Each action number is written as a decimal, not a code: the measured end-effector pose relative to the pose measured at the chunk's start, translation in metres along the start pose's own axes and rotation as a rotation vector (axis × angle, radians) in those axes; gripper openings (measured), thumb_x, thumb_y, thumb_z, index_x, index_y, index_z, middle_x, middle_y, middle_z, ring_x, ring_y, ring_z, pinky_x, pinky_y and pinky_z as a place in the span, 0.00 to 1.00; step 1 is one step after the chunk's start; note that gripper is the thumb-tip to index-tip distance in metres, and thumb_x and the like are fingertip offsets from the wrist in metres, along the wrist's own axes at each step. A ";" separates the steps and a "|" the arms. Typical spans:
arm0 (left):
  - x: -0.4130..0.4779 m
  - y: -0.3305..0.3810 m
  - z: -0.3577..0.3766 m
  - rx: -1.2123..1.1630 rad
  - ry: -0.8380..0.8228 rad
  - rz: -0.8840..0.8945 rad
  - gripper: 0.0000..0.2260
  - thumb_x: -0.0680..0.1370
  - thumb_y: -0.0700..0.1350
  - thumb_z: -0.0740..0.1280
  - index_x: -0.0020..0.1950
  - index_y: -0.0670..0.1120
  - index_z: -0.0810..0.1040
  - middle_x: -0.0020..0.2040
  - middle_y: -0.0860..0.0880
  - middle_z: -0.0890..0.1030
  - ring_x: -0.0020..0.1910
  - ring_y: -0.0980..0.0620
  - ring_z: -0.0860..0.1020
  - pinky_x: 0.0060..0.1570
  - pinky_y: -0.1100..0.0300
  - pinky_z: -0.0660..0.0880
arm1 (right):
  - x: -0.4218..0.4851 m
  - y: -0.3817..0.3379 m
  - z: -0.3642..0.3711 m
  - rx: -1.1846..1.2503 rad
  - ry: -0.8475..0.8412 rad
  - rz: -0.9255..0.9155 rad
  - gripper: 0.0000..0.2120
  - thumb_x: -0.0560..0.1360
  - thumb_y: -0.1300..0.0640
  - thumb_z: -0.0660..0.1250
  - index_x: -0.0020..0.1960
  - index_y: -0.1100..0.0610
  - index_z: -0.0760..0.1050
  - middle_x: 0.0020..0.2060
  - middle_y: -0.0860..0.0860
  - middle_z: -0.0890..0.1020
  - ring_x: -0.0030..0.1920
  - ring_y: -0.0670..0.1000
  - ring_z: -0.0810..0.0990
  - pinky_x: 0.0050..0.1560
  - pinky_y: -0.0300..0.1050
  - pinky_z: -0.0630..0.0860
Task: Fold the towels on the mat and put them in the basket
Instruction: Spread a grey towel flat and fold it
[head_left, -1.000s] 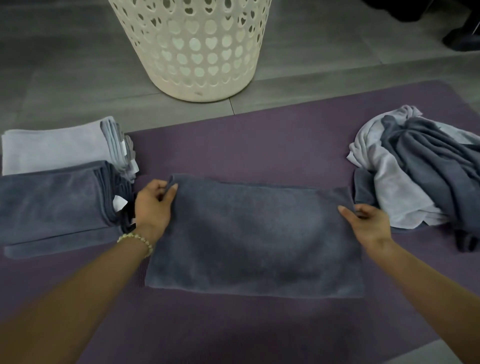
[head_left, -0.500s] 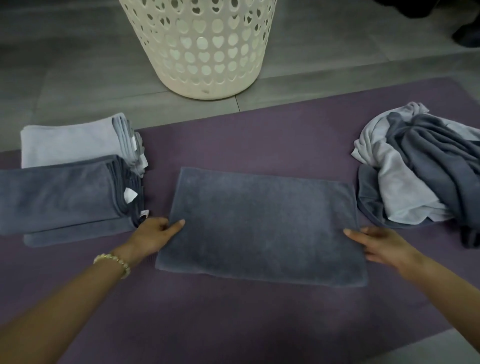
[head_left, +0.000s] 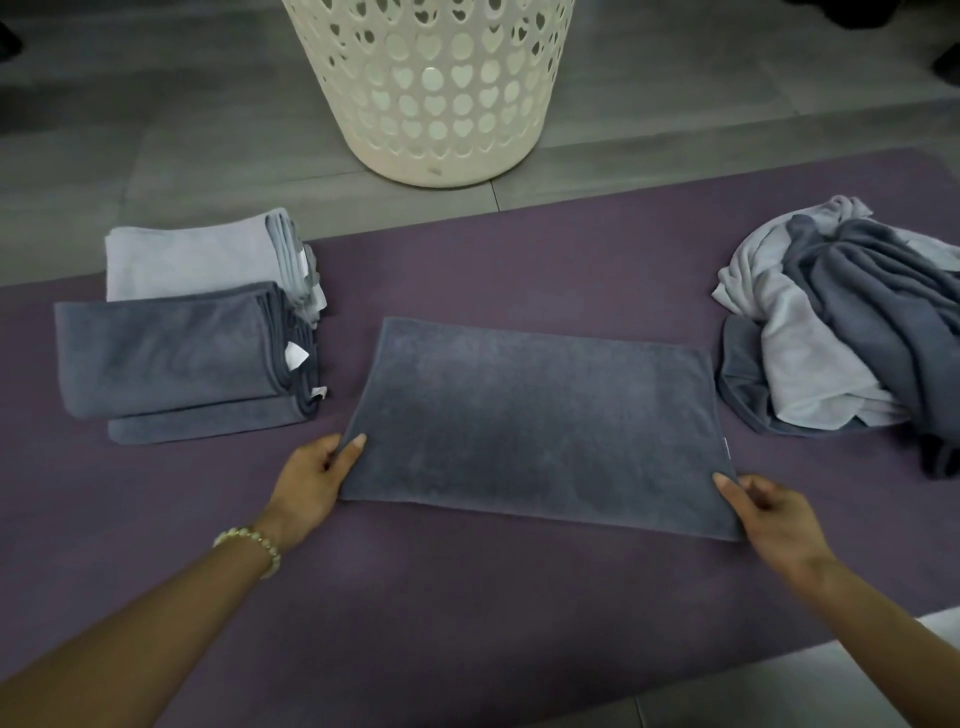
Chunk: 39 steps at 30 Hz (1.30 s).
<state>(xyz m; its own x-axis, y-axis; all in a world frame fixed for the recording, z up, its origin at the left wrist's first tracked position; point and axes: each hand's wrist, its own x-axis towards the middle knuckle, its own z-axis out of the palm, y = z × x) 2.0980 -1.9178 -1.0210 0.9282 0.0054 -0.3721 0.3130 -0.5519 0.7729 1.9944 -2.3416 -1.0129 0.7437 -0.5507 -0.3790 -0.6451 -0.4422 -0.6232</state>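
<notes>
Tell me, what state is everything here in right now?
Dark towel: folded flat on the mat.
Left hand: pinches its near-left corner.
Right hand: pinches its near-right corner.
Folded towels: stacked neatly at the left.
Towel heap: crumpled, unfolded.
Basket: upright, inside hidden.

Left hand (head_left: 311, 475), right hand (head_left: 769, 512): pinch grips.

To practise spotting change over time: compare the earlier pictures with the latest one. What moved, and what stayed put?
Both hands slid toward the person down the side edges of the dark grey towel: the left hand now pinches its near left corner, the right hand its near right corner. The towel stayed flat; folded stack, loose pile and basket did not move.
</notes>
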 end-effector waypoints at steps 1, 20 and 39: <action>-0.002 -0.001 -0.001 0.007 0.000 -0.002 0.13 0.80 0.48 0.62 0.44 0.41 0.81 0.39 0.48 0.83 0.38 0.54 0.79 0.34 0.72 0.73 | -0.001 0.001 -0.002 0.010 0.012 -0.005 0.15 0.77 0.58 0.66 0.37 0.69 0.75 0.32 0.57 0.79 0.33 0.51 0.74 0.33 0.38 0.70; 0.044 0.063 0.069 0.834 0.026 0.565 0.26 0.80 0.56 0.47 0.76 0.49 0.60 0.75 0.47 0.64 0.73 0.43 0.63 0.71 0.44 0.54 | 0.023 -0.073 0.095 -0.352 0.108 -0.562 0.27 0.79 0.43 0.55 0.75 0.54 0.62 0.77 0.53 0.57 0.77 0.55 0.53 0.75 0.53 0.51; 0.076 0.041 0.062 0.916 0.122 0.291 0.32 0.77 0.63 0.33 0.77 0.48 0.44 0.79 0.48 0.50 0.77 0.44 0.46 0.72 0.48 0.35 | 0.070 -0.021 0.047 -0.518 0.243 -0.270 0.39 0.74 0.36 0.39 0.78 0.57 0.52 0.78 0.53 0.54 0.78 0.55 0.49 0.76 0.54 0.44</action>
<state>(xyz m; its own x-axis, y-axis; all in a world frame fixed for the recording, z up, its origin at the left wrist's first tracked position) 2.1687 -1.9916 -1.0491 0.9753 -0.1758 -0.1334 -0.1622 -0.9809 0.1072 2.0687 -2.3376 -1.0583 0.8702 -0.4900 -0.0509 -0.4869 -0.8398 -0.2399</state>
